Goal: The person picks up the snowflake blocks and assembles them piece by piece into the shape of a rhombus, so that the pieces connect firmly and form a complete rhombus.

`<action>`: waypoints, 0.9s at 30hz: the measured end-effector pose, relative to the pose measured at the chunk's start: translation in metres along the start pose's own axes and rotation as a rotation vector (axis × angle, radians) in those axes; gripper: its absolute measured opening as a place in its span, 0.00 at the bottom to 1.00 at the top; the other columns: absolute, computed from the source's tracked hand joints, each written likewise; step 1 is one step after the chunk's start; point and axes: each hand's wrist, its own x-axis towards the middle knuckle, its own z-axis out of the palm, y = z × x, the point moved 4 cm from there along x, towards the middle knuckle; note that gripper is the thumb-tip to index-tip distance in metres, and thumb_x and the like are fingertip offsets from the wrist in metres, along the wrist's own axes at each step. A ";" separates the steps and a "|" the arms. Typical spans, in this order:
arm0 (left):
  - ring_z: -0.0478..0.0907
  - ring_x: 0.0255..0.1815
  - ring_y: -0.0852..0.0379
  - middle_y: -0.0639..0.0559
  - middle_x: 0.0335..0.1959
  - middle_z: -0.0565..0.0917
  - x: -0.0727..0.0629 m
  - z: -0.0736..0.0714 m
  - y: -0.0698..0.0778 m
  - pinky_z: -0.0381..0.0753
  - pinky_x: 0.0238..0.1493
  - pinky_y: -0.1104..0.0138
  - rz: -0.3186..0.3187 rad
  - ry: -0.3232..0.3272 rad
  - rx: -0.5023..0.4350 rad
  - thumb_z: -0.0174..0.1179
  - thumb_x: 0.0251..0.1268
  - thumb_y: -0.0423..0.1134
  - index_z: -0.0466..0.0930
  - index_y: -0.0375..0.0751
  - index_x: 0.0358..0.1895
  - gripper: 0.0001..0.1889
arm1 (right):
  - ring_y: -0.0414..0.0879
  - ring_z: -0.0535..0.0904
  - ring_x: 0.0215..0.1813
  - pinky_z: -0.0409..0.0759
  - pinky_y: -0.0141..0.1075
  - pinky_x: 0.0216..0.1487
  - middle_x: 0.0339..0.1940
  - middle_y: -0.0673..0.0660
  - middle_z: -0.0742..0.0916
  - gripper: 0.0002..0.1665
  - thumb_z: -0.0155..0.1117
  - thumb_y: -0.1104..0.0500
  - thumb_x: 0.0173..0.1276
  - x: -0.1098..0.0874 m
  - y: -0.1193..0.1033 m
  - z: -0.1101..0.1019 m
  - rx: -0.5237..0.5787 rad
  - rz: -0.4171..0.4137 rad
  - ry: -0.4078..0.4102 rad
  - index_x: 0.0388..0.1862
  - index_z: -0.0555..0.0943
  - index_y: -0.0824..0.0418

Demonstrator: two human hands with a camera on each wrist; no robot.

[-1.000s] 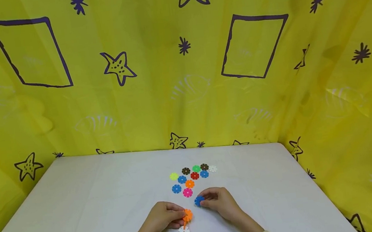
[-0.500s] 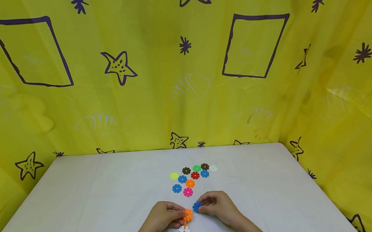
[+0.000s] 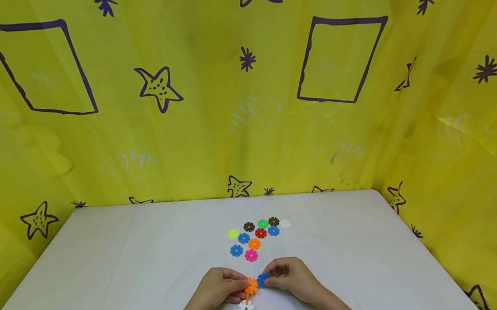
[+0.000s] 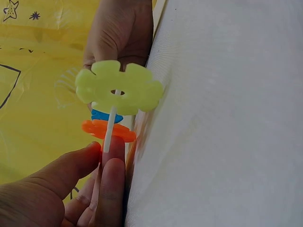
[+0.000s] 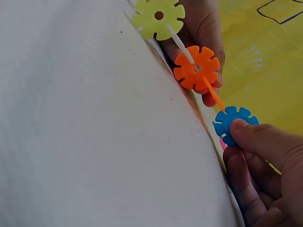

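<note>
In the head view my left hand [image 3: 223, 286] pinches an orange notched disc [image 3: 252, 286] between thumb and fingers. That disc belongs to a short chain: a second orange disc [image 5: 213, 93] seen edge-on, a white disc [image 3: 246, 309], and a yellow-green disc [image 5: 158, 18] at the near end. The discs sit crosswise in one another's slots. Opposite, my right hand [image 3: 293, 278] pinches a blue notched disc [image 5: 232, 114] between thumb and fingers. The blue disc's edge is right at the orange disc's edge. The left fingertips partly cover the orange piece.
Beyond the hands several loose notched discs lie flat on the white table [image 3: 149, 260], among them a pink disc [image 3: 251, 255], a red disc [image 3: 260, 233] and a green disc [image 3: 263, 223]. A yellow patterned curtain [image 3: 208, 129] surrounds the table's back and sides.
My right hand has moved left and slightly toward me, bringing the blue disc up to the orange disc's edge. The left hand and its chain have stayed almost still.
</note>
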 end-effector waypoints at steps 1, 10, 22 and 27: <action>0.82 0.22 0.64 0.49 0.25 0.87 0.000 0.000 0.000 0.85 0.28 0.70 0.001 0.000 0.000 0.66 0.63 0.33 0.85 0.29 0.41 0.09 | 0.37 0.80 0.32 0.80 0.26 0.35 0.33 0.56 0.87 0.10 0.74 0.62 0.59 0.000 0.000 0.000 -0.003 0.000 0.001 0.39 0.87 0.65; 0.81 0.22 0.64 0.49 0.26 0.87 0.000 0.000 0.000 0.85 0.29 0.70 -0.005 -0.003 0.010 0.66 0.63 0.34 0.85 0.29 0.42 0.09 | 0.36 0.77 0.32 0.78 0.24 0.33 0.33 0.54 0.86 0.07 0.71 0.64 0.62 -0.002 -0.003 0.002 -0.075 0.009 0.016 0.39 0.87 0.63; 0.81 0.21 0.64 0.49 0.26 0.87 -0.001 0.001 0.002 0.85 0.29 0.71 -0.002 -0.007 0.019 0.67 0.62 0.35 0.85 0.30 0.41 0.10 | 0.36 0.77 0.32 0.78 0.25 0.35 0.37 0.53 0.87 0.06 0.69 0.62 0.65 -0.003 -0.002 0.005 -0.093 -0.022 -0.016 0.40 0.87 0.60; 0.81 0.21 0.64 0.49 0.25 0.87 -0.001 0.002 0.002 0.85 0.29 0.71 0.005 -0.013 0.013 0.67 0.62 0.34 0.85 0.30 0.41 0.09 | 0.36 0.78 0.35 0.79 0.26 0.39 0.37 0.51 0.88 0.06 0.69 0.58 0.66 -0.003 -0.002 0.006 -0.122 -0.066 -0.033 0.39 0.87 0.57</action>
